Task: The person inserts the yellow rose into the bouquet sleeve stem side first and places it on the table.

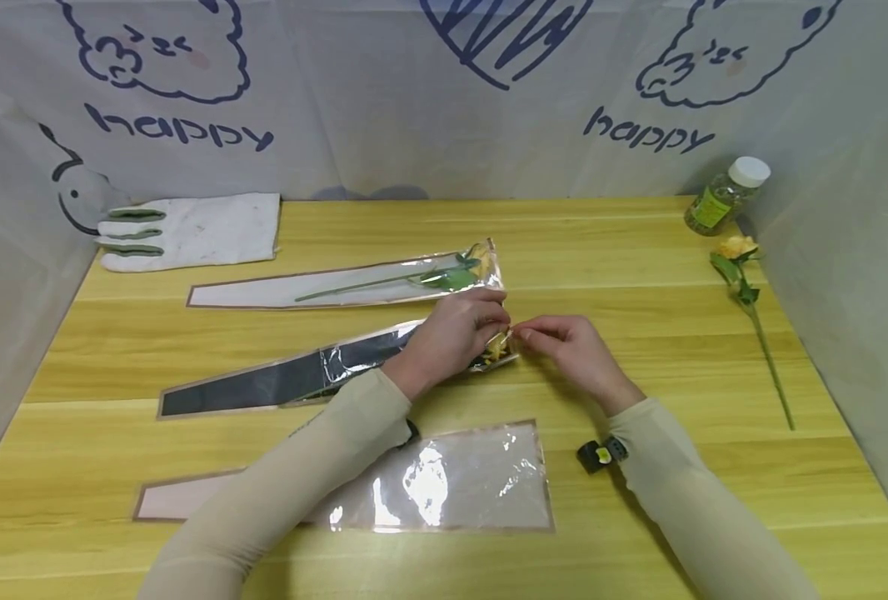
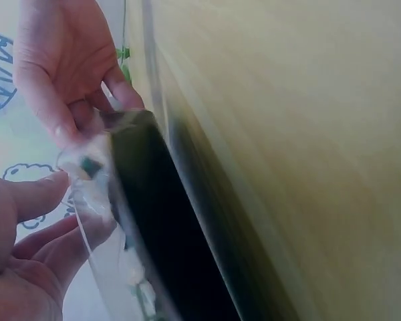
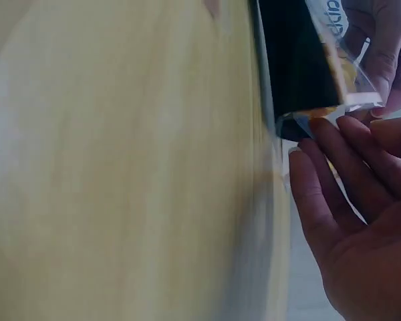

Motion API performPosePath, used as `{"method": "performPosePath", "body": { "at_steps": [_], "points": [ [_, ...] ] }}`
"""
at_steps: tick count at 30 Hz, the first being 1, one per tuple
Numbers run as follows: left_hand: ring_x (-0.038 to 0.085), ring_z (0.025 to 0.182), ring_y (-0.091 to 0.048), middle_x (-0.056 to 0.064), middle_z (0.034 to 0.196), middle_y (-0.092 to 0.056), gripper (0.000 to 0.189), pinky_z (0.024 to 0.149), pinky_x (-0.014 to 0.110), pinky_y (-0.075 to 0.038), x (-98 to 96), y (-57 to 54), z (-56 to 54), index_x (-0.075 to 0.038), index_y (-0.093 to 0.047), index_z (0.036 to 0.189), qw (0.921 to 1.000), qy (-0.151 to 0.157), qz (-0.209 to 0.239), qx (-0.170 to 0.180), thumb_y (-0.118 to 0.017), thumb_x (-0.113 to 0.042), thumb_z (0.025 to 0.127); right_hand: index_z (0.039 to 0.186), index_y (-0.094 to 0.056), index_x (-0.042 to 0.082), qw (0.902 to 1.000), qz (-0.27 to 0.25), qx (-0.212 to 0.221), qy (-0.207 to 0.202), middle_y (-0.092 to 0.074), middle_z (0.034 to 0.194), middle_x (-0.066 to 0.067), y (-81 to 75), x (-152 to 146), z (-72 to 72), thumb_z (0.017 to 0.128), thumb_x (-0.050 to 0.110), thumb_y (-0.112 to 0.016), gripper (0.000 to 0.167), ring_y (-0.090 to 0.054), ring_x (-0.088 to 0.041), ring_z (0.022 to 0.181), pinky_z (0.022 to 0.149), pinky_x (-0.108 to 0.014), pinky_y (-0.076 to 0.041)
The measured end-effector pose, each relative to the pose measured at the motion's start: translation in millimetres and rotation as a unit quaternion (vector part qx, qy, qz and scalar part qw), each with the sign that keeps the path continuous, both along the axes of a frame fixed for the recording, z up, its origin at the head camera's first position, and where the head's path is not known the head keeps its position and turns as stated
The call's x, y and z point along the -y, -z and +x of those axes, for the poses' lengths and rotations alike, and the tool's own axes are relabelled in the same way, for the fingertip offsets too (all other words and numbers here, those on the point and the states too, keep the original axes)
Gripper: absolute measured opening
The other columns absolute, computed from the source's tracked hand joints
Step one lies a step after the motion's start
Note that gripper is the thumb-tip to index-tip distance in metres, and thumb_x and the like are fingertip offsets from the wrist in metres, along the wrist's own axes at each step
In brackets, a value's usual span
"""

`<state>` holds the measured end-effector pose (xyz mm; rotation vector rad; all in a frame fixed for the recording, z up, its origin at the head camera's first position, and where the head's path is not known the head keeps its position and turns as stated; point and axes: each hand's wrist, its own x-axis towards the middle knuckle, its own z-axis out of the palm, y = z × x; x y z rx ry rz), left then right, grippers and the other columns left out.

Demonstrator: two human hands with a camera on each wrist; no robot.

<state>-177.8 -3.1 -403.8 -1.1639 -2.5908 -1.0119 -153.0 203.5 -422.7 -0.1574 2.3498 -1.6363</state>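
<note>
A black-backed clear flower sleeve lies slanted across the table, with a yellow rose inside its wide right end. My left hand reaches over that end and pinches the clear film between thumb and fingers. At the open edge, my right hand holds the sleeve's rim with its fingertips. The right wrist view shows its fingers against the black backing. Much of the rose and its stem is hidden by my left hand and forearm.
Behind lies a white-backed sleeve with another yellow rose. In front is a wide pale sleeve, partly under my left forearm. A loose rose and a white-capped jar are at right. A glove lies back left.
</note>
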Motion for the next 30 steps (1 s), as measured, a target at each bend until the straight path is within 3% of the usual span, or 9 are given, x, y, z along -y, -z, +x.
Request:
{"method": "performPosePath", "body": {
  "at_steps": [4,10,13,16,20,22,25,27,30],
  "points": [
    [0.028,0.122,-0.056,0.016,0.121,-0.065,0.011,0.108,0.031,-0.035,-0.5,0.2,0.4,-0.003,-0.076,0.099,0.9998,0.003,-0.019,0.011,-0.070,-0.003,0.089,0.118,-0.067,-0.003,0.9999,0.012,0.005,-0.009,-0.066,0.119,-0.014,0.3,-0.6,-0.3,0.100,0.014,-0.058,0.026,-0.060,-0.028,0.113,0.098,-0.043,-0.045],
    [0.028,0.124,-0.054,0.014,0.129,-0.061,0.029,0.106,0.032,-0.038,1.6,-1.4,1.5,-0.002,-0.067,0.120,0.9963,0.022,-0.052,0.065,-0.068,-0.004,0.091,0.114,-0.065,-0.006,0.9995,-0.012,-0.009,0.028,-0.066,0.116,-0.018,-1.2,-3.6,-1.6,0.102,0.008,-0.052,0.023,-0.061,-0.030,0.108,0.092,-0.039,-0.051],
    [0.020,0.103,-0.063,0.012,0.128,-0.062,0.039,0.096,0.027,-0.046,3.9,-1.3,2.2,-0.003,-0.060,0.130,0.9940,0.022,-0.067,0.083,-0.067,-0.005,0.092,0.114,-0.065,-0.007,0.9995,-0.012,-0.008,0.029,-0.065,0.115,-0.018,-1.3,-4.7,-2.2,0.102,0.009,-0.052,0.023,-0.061,-0.029,0.108,0.090,-0.036,-0.052],
    [0.014,0.081,-0.061,0.011,0.127,-0.063,0.042,0.084,0.025,-0.050,5.9,-1.1,3.0,-0.003,-0.057,0.134,0.9929,0.024,-0.072,0.092,-0.066,-0.005,0.093,0.114,-0.064,-0.008,0.9995,-0.013,-0.010,0.026,-0.065,0.116,-0.019,-1.9,-4.6,-2.0,0.102,0.009,-0.052,0.024,-0.061,-0.030,0.108,0.091,-0.037,-0.051],
    [0.011,0.074,-0.055,0.010,0.126,-0.063,0.041,0.081,0.024,-0.049,7.2,-0.5,3.7,-0.003,-0.057,0.133,0.9922,0.031,-0.071,0.097,-0.065,-0.004,0.093,0.114,-0.064,-0.007,0.9997,-0.005,-0.012,0.022,-0.065,0.116,-0.018,-3.4,-3.4,-0.8,0.101,0.009,-0.054,0.023,-0.061,-0.031,0.108,0.092,-0.039,-0.051],
    [0.013,0.081,-0.058,0.009,0.127,-0.062,0.041,0.086,0.025,-0.048,7.7,0.1,4.1,-0.003,-0.057,0.133,0.9920,0.034,-0.071,0.099,-0.065,-0.005,0.093,0.114,-0.065,-0.004,0.9996,0.010,-0.018,0.018,-0.065,0.116,-0.016,-4.0,-2.3,0.0,0.100,0.011,-0.056,0.022,-0.061,-0.030,0.107,0.091,-0.040,-0.050],
    [0.018,0.104,-0.061,0.010,0.130,-0.061,0.044,0.097,0.028,-0.045,9.2,1.2,4.3,-0.002,-0.056,0.134,0.9919,0.035,-0.073,0.098,-0.067,-0.006,0.092,0.113,-0.066,-0.001,0.9989,0.032,-0.032,0.012,-0.066,0.115,-0.013,-5.0,-0.5,1.5,0.099,0.013,-0.060,0.021,-0.062,-0.029,0.104,0.090,-0.041,-0.050],
    [0.023,0.123,-0.054,0.011,0.137,-0.056,0.048,0.105,0.031,-0.038,12.0,1.1,5.2,-0.001,-0.053,0.137,0.9911,0.032,-0.080,0.101,-0.068,-0.009,0.092,0.113,-0.067,0.001,0.9983,0.042,-0.041,0.008,-0.066,0.114,-0.012,-5.3,0.6,2.3,0.097,0.013,-0.062,0.020,-0.063,-0.029,0.104,0.090,-0.042,-0.050],
    [0.026,0.133,-0.044,0.013,0.145,-0.048,0.054,0.110,0.033,-0.032,17.9,2.0,6.9,-0.001,-0.049,0.141,0.9888,0.023,-0.103,0.106,-0.069,-0.015,0.093,0.112,-0.067,0.000,0.9977,0.046,-0.051,0.001,-0.066,0.114,-0.013,-6.8,1.9,3.2,0.096,0.011,-0.063,0.019,-0.063,-0.029,0.103,0.090,-0.042,-0.050]
  ]
}}
